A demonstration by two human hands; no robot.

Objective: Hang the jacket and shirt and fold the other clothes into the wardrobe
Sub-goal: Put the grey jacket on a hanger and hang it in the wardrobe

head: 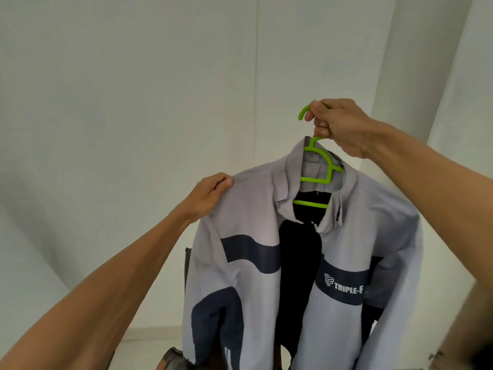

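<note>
Both forearms are up and reaching forward, bare. The right hand sits higher, back of the hand toward the camera, fingers curled tight round the neck of the hanger. The left hand is lower and off to the left, thumb and fingers pinching the jacket at its shoulder

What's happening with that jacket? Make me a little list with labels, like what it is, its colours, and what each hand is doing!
thing: jacket on a hanger
colours: light grey jacket with dark blue bands; bright green hanger
writing: TRIPLE-F on a blue band
front: open, dark inside
right hand: grips the hanger just under its hook
left hand: pinches the jacket's shoulder
hung up: not yet, held up in the air
behind: plain white wall
</note>
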